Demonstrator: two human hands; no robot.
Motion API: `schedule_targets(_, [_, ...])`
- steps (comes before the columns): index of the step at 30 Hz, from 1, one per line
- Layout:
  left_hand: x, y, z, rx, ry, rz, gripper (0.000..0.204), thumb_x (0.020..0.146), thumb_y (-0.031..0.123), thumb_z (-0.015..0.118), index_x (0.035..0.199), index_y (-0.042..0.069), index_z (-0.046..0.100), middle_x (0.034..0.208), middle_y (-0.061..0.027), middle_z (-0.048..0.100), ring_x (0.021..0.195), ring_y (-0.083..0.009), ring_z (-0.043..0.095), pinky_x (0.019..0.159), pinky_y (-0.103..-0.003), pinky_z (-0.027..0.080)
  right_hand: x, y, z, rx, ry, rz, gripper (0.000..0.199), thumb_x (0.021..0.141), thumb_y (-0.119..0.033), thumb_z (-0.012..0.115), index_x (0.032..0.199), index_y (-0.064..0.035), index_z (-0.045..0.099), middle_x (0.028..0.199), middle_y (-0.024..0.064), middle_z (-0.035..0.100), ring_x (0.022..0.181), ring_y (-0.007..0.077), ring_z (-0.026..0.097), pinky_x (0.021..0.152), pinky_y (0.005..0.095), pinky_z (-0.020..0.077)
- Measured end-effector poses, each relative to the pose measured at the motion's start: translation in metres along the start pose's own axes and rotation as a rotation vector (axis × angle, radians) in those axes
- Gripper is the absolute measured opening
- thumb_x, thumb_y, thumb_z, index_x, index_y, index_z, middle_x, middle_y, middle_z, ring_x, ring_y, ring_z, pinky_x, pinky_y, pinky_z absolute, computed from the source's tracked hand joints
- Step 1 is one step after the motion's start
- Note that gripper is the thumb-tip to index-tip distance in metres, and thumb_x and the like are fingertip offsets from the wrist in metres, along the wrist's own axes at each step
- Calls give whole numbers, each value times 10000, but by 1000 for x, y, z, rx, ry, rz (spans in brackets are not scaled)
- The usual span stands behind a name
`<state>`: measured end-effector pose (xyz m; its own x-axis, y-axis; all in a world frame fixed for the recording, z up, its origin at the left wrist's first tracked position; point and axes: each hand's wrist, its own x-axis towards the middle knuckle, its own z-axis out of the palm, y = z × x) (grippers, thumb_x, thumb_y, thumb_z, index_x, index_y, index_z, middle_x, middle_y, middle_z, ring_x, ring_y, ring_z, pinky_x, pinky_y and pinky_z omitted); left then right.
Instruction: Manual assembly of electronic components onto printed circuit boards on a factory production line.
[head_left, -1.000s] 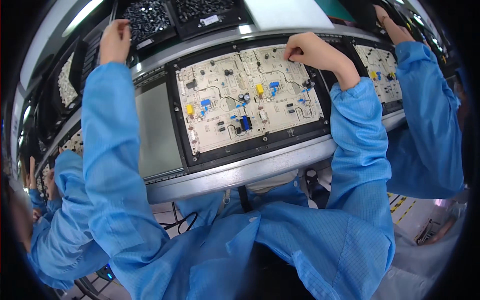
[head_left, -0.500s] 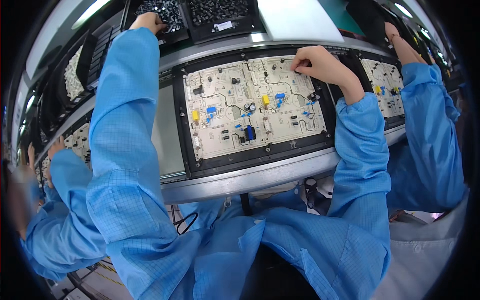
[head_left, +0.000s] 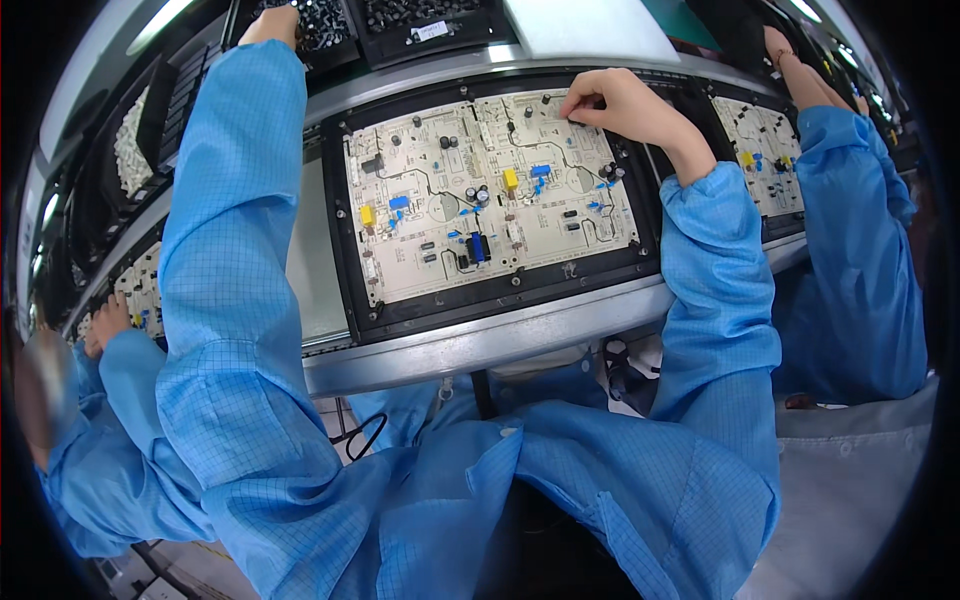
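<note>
In front of me lies a white circuit board (head_left: 420, 275) made of two like halves, set in a black frame (head_left: 440, 318). Yellow, blue and black parts stand on it. At its far right part is my right hand (head_left: 632, 108), thumb and fingers pinched together over a small dark component (head_left: 573, 122), mostly covered by the fingertips. Reaching far forward, my left hand (head_left: 272, 25) is at a black bin (head_left: 385, 52) of small dark components; its fingers are largely hidden at the picture's upper edge.
A metal rail (head_left: 480, 352) runs along the near side. Beyond the board is a white sheet (head_left: 590, 35). Another framed board (head_left: 745, 135) sits on the right, near a co-worker's arm (head_left: 850, 200). At the left are a bin of white parts (head_left: 130, 145) and another person's hand (head_left: 108, 322).
The view has shifted a little, so the board appears higher and further left. My left hand reaches further to the top edge. My right hand stays pinched at the same area of the board.
</note>
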<state>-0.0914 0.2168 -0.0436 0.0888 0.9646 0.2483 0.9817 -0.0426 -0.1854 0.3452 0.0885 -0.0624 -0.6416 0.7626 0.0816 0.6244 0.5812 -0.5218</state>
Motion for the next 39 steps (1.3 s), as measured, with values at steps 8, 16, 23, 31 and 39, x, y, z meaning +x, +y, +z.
schedule_targets(8, [0, 0, 5, -117, 102, -31, 175, 805, 78, 630, 976, 97, 666, 1008, -121, 640, 946, -267, 619, 861, -351, 486, 5, 7, -2, 75, -21, 9, 122, 775, -61, 649, 882, -8, 678, 812, 105, 665, 733, 189, 632, 687, 285, 510])
schedule_targets(16, [-29, 31, -23, -472, 146, -52, 212, 815, 117, 644, 1022, 140, 683, 942, -54, 676, 893, -163, 642, 836, -289, 494, -2, 4, -1, 73, -36, 29, 107, 791, -31, 640, 894, -9, 654, 843, 73, 649, 755, 148, 602, 700, 256, 491])
schedule_targets(23, [-55, 13, -18, -941, 251, -73, 286, 898, 293, 569, 1099, 109, 653, 891, -15, 636, 804, -89, 575, 806, -227, 455, -10, -11, 0, 13, -29, 4, 117, 775, -11, 638, 891, 0, 647, 821, 83, 641, 754, 154, 610, 700, 250, 496])
schedule_targets(31, [-125, 55, -63, -1663, 59, -91, 352, 957, 263, 471, 1122, -34, 564, 787, 33, 498, 723, -43, 451, 668, -168, 375, -6, -6, -4, -14, 28, -40, 109, 768, 13, 622, 875, 19, 638, 813, 95, 636, 740, 168, 612, 698, 263, 502])
schedule_targets(39, [-197, 78, -76, -1728, -34, -176, 295, 878, 151, 590, 1117, -21, 574, 864, -57, 615, 789, -100, 563, 731, -219, 462, -1, -23, -6, -70, -42, -58, 161, 692, 0, 661, 846, 14, 618, 786, 133, 614, 727, 221, 611, 674, 303, 492])
